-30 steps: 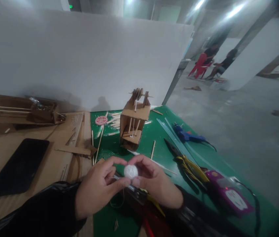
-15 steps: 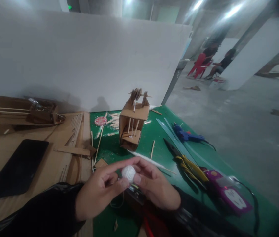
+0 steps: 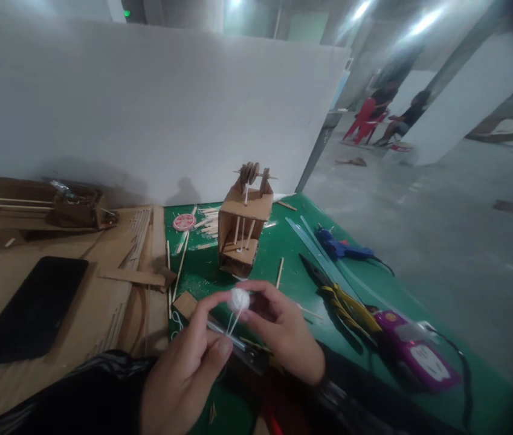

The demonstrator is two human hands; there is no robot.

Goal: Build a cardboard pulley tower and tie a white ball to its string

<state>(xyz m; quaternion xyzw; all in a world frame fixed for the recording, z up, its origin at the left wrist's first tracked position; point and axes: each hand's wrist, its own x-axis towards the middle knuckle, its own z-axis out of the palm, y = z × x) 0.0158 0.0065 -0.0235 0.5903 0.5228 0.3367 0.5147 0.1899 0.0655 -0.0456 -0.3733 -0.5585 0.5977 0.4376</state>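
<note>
A small ball of white string point(image 3: 240, 299) is between my two hands, low in the middle of the view. My right hand point(image 3: 283, 329) grips its right side with thumb and fingers. My left hand point(image 3: 188, 356) has its index fingertip at the ball's left side, and its thumb is at a strand of string point(image 3: 234, 323) that hangs from the ball. Just beyond my hands stands a cardboard box frame point(image 3: 247, 205) with sticks inside and cardboard discs point(image 3: 249, 173) on a stick at its top.
On the green table point(image 3: 283, 238) are pliers point(image 3: 338, 302), a blue glue gun point(image 3: 340, 244), a purple device point(image 3: 419, 350), clear strips and sticks. A black tablet point(image 3: 29, 311) and a cardboard model point(image 3: 48, 205) lie left. Two people sit far off.
My left hand has moved down and its thumb has come away from the ball. The ball has shifted slightly up, and a strand now shows below it.
</note>
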